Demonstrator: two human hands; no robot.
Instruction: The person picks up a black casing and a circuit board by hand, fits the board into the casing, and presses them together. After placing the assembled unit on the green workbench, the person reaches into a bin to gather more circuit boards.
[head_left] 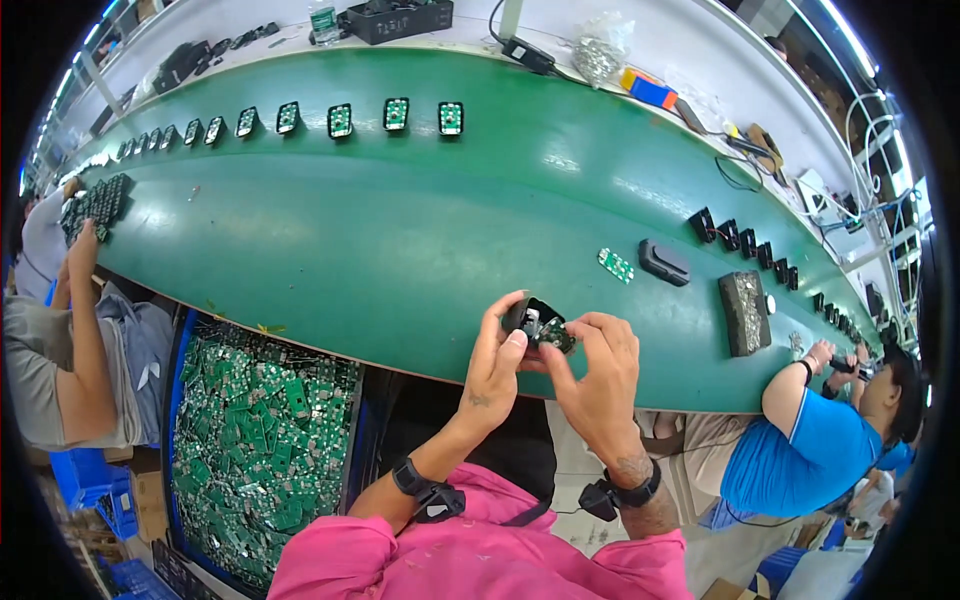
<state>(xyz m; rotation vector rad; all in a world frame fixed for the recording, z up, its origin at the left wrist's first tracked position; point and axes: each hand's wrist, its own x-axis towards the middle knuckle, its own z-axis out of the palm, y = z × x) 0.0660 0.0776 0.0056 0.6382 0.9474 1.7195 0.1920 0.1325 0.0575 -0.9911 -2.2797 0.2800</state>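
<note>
Just above the near edge of the green table, my left hand [490, 365] is closed round a black plastic housing [516, 314], its open side turned toward my right hand. Fingers and thumb of my right hand [602, 372] pinch a small dark circuit board [556, 338] at the housing's right side. Something silvery shows inside the housing; whether the board sits in it or only touches it I cannot tell. Beyond my hands lie a green circuit board [616, 265] and a dark oblong case [664, 262], both apart from my fingers.
A line of black housings with green boards [340, 121] runs along the table's far left. More black housings [729, 235] stand right, behind a wrapped block [744, 314]. A crate of loose circuit boards [270, 430] sits at my left. Co-workers work left and right [815, 450].
</note>
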